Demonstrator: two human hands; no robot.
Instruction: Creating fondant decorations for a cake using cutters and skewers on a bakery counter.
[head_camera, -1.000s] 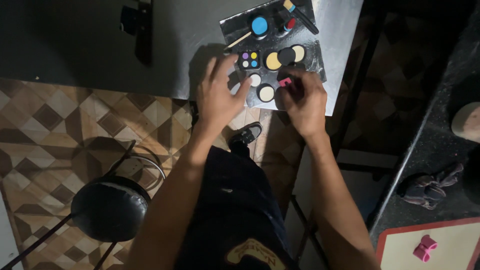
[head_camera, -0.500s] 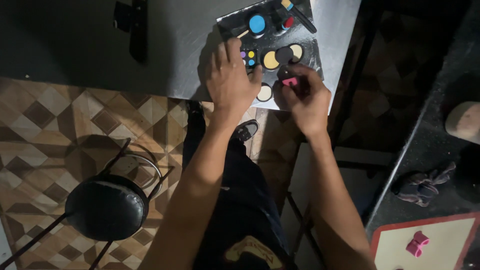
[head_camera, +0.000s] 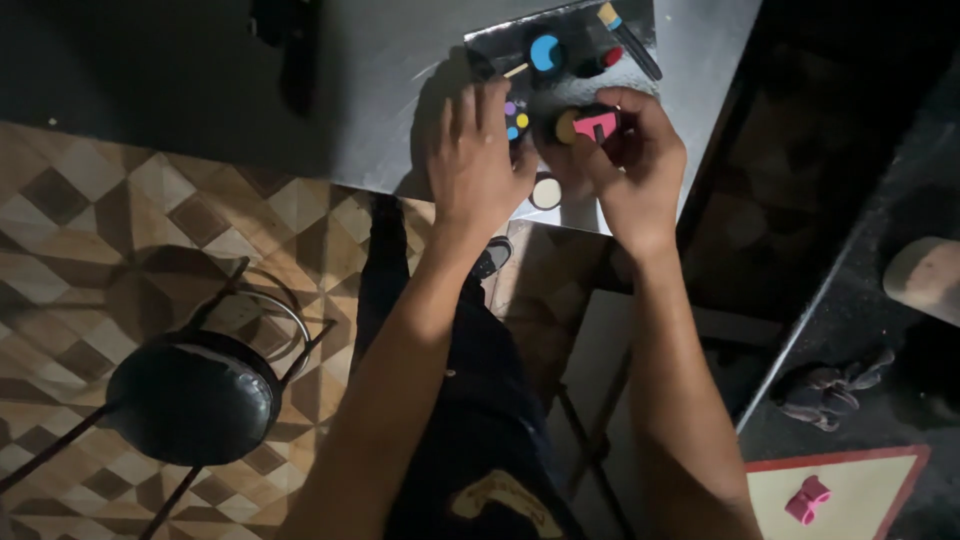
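Pink piece (head_camera: 597, 125) pinched between thumb and fingertips of right hand (head_camera: 630, 165), held just above the puzzle board (head_camera: 570, 60) near the grey table's (head_camera: 380, 60) front right corner. Left hand (head_camera: 478, 165) flat, fingers spread, pressing the board's left part. Both forearms reach straight forward. Board's near edge sits close to the table's front edge; bare tabletop to the left. Black stool (head_camera: 190, 395) on the floor, lower left.

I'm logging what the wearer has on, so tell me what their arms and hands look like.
Both arms are bare along their whole visible length: no sleeves show. The left hand and right hand wear no gloves, and no rings, watch or bracelet can be made out in the dim light. Below them the person wears dark trousers.
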